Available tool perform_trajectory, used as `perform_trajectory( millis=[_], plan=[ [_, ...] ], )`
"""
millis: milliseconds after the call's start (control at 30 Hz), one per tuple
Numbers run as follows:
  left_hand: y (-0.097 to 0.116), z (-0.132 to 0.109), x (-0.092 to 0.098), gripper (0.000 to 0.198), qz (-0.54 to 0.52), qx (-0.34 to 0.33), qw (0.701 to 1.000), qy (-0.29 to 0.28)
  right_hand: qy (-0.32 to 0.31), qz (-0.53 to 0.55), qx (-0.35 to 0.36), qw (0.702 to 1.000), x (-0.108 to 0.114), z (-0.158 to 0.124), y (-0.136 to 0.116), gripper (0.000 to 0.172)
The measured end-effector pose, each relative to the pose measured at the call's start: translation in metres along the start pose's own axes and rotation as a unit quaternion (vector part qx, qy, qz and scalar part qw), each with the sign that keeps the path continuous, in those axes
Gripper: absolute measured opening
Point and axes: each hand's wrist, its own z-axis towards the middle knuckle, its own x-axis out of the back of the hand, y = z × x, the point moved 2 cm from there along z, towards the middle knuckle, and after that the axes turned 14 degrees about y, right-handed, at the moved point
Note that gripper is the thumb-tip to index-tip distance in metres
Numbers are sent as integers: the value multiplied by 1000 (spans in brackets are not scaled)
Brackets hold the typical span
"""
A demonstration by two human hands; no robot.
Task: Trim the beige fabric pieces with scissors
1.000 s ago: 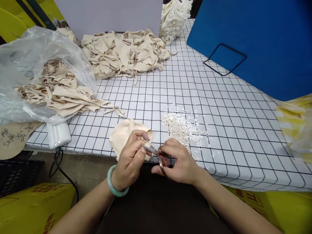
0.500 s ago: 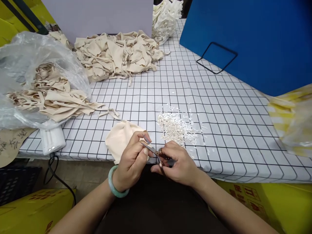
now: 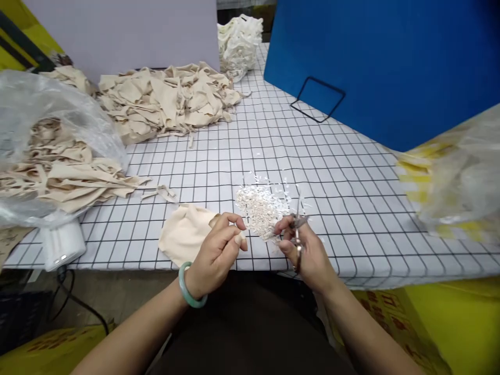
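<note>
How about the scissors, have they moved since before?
Yes: the scissors moved right, from the near-left side of the scrap pile to its near-right side.

Bright, even light on tabletop (image 3: 353,188), dim underneath; pic edges bowed w/ wide-angle distortion, scissors (image 3: 299,223) blurred, prob. motion.

The right hand (image 3: 312,258) is curled around the scissors (image 3: 300,222), its thumb and fingertips reaching out just left of them and standing a little apart from each other. The right forearm (image 3: 371,323) slants up from the lower right of the scissors. Well left of the scissors, the left hand (image 3: 216,252) is bent inward, thumb pressed toward the curled fingers, with the left forearm (image 3: 133,325) running down and further left.
</note>
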Motion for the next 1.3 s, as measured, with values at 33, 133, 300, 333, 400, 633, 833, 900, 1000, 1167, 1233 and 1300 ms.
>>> perform_trajectory(
  millis=[33, 133, 300, 333, 400, 633, 833, 900, 1000, 1167, 1233, 1300],
  plan=[
    [5, -4, 1, 33, -2, -10, 1000, 4, -26, 28, 11, 999, -3, -1, -3, 44],
    [23, -14, 6, 27, -17, -72, 996, -42, -129, 121, -21, 984, -29, -10, -11, 49],
    [7, -1, 55, 29, 83, -97, 991, 35, -106, 141, -58, 983, -63, -22, -14, 29],
    [-5, 7, 70, 27, 132, -102, 983, 80, -104, 129, -50, 985, -63, -22, -13, 27],
    [-34, 26, 96, 27, 271, -125, 947, 120, -128, 109, -36, 985, -58, -23, -11, 23],
    [-51, 62, 120, 14, 323, -178, 928, 47, -104, 82, 40, 990, -72, -8, -27, 25],
    [27, 22, 128, 9, 280, -222, 919, 167, -164, 153, 30, 974, -153, 29, -49, 19],
    [34, 3, 135, 4, 233, -129, 949, 168, -158, 179, 20, 971, -168, 37, -52, 9],
    [19, -25, 134, 10, 11, 156, 988, 13, -121, 223, 39, 966, -170, 44, -62, 12],
    [-9, -37, 105, 42, -422, 361, 828, -74, -145, 273, 98, 946, -162, 45, -85, 12],
    [-13, -33, 97, 32, -461, 351, 815, -19, -161, 273, 107, 942, -160, 45, -88, 13],
    [-13, -32, 94, 22, -423, 341, 839, 35, -164, 276, 111, 941, -158, 46, -86, 14]
  ],
)
